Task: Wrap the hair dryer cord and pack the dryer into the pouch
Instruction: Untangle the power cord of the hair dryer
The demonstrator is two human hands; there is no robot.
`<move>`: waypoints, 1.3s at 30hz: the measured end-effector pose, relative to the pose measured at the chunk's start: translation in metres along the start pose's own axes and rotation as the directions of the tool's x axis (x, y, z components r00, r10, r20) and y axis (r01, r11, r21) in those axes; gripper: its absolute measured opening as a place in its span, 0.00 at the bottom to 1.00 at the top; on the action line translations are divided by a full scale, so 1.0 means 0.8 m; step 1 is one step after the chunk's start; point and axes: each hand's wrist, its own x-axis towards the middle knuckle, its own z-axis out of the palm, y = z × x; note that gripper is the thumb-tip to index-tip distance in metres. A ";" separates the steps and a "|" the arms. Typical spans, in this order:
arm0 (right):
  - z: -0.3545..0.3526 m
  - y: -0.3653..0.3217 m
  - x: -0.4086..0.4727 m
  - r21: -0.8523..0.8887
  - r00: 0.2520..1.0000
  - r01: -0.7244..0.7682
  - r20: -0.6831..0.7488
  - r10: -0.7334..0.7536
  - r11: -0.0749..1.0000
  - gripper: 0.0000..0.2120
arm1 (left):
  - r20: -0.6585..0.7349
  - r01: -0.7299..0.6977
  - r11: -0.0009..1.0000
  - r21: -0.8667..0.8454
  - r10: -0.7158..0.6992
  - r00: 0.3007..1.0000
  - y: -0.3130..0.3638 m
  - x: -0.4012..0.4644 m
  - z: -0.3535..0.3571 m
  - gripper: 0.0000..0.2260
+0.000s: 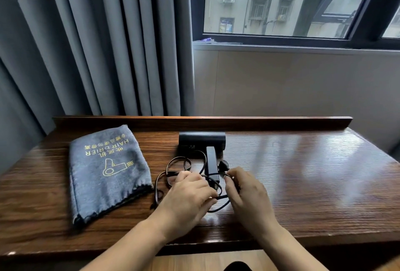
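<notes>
Lying flat on table (pixel 303 173), pouch (pixel 106 173), hair dryer (pixel 202 143) beside it

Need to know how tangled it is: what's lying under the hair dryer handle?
Black cord loops pass under the lower handle of the hair dryer, on the wooden table. Both hands, left hand and right hand, cover the handle's end, so the crossings there are hidden.

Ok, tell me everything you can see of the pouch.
The pouch is a grey-blue, felt-like fabric bag lying flat on the wooden table, left of the dryer and the cord. Its face carries a yellow dryer icon, "HAIR DRIER" and Chinese characters, upside down from this view. A dark stitched edge runs along its near right side. It looks flat and empty. Neither hand touches it.
</notes>
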 end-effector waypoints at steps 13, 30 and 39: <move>0.000 0.045 0.016 -0.022 0.967 0.079 0.243 -0.071 0.997 0.03 | -0.058 0.282 0.937 0.207 -0.277 0.959 -0.082 -0.041 -0.030 0.11; 0.000 -0.001 0.006 0.168 0.998 -0.016 0.068 0.005 0.986 0.04 | -0.103 0.077 0.953 0.293 -0.049 0.993 0.005 0.001 0.009 0.09; -0.017 0.032 0.016 0.273 0.942 -0.328 0.019 0.336 0.904 0.09 | -0.393 0.310 0.860 -0.405 -0.470 0.791 -0.025 -0.006 -0.038 0.03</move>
